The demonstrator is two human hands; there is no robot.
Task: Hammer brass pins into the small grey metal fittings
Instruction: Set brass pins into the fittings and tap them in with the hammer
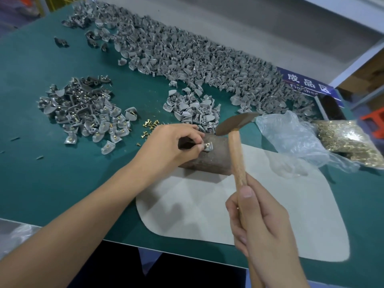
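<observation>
My left hand (174, 146) pinches a small grey fitting (208, 146) with a brass pin in it, holding it on top of a dark rusty metal block (212, 159). My right hand (261, 221) grips the wooden handle of a hammer (236, 123), whose dark head hangs raised just above and to the right of the fitting. Loose brass pins (148, 128) lie on the green table behind my left hand. A small heap of grey fittings (195, 111) lies just beyond the block.
A pile of fittings with brass pins (87, 111) lies at the left. A long heap of grey fittings (187, 53) runs along the back. At the right, a clear bag (291, 134) and a bag of brass pins (349, 142). A grey mat (207, 204) lies under the block.
</observation>
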